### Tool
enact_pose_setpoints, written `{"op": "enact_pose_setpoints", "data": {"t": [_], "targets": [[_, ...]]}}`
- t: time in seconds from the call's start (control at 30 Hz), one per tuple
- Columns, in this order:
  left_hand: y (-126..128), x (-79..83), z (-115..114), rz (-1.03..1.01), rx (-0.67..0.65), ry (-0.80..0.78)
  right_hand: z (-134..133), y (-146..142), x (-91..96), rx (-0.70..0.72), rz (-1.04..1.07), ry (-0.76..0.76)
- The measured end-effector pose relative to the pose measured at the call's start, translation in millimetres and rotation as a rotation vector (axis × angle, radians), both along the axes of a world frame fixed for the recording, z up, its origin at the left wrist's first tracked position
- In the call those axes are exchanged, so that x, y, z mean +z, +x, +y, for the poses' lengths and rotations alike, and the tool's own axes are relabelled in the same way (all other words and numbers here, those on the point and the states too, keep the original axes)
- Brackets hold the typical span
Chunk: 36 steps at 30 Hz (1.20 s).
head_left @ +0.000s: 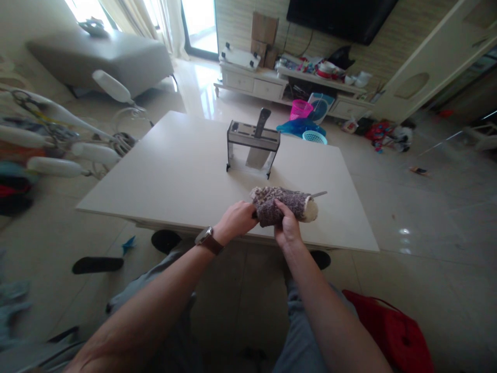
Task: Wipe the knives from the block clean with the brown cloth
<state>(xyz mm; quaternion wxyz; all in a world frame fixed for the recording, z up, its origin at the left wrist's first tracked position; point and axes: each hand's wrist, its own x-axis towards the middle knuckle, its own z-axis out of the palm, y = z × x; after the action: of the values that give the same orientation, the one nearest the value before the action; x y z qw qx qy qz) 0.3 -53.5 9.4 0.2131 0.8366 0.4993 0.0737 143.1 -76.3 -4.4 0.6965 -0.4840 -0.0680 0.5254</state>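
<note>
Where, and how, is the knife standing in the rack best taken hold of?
Probably by its dark handle, coming from above: the handle sticks up clear of the rack, leaning slightly right in the picture, while the broad blade hangs below, within the frame.

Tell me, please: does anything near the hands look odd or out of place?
Yes: a thin grey tip, likely a blade's, sticks out beyond the cloth in the right hand. It looks odd, so straight against something fluffy.
</note>
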Motion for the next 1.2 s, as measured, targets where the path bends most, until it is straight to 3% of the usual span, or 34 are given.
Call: {"op": "enact_pose_setpoints", "data": {"t": [0.1,0.33,0.47,0.63,0.73,0.93,1.07,1.2], "targets": [[-5.0,4.8,4.9,-0.004,0.009,0.013,8.3,19.1,8.8,-0.024,0.031,0.019],[-17.5,6.1,10.5,0.039,0.051,0.015,20.9,83.7,20.3,-0.259,0.069,-0.028],[-20.0,8.8,8.3,0.023,0.096,-0.005,21.3,95.5,16.5,-0.374,0.049,-0.073],[-20.2,6.9,7.7,-0.187,0.236,-0.124,22.6,99.0,13.4,-0.489,-0.067,0.032],[-19.0,1.4,10.0,-0.453,0.352,-0.329,19.6,92.8,16.3,-0.407,-0.059,0.042],[-9.2,4.3,14.2,-0.868,0.48,-0.584,11.6,58.4,23.1,-0.037,0.009,0.134],[-1.9,6.6,14.3,-1.197,0.533,-0.733,8.0,38.9,23.7,0.064,0.015,0.154],[2.4,3.6,13.3,-1.378,0.526,-0.921,3.4,27.6,26.4,0.127,0.043,0.19]]}}
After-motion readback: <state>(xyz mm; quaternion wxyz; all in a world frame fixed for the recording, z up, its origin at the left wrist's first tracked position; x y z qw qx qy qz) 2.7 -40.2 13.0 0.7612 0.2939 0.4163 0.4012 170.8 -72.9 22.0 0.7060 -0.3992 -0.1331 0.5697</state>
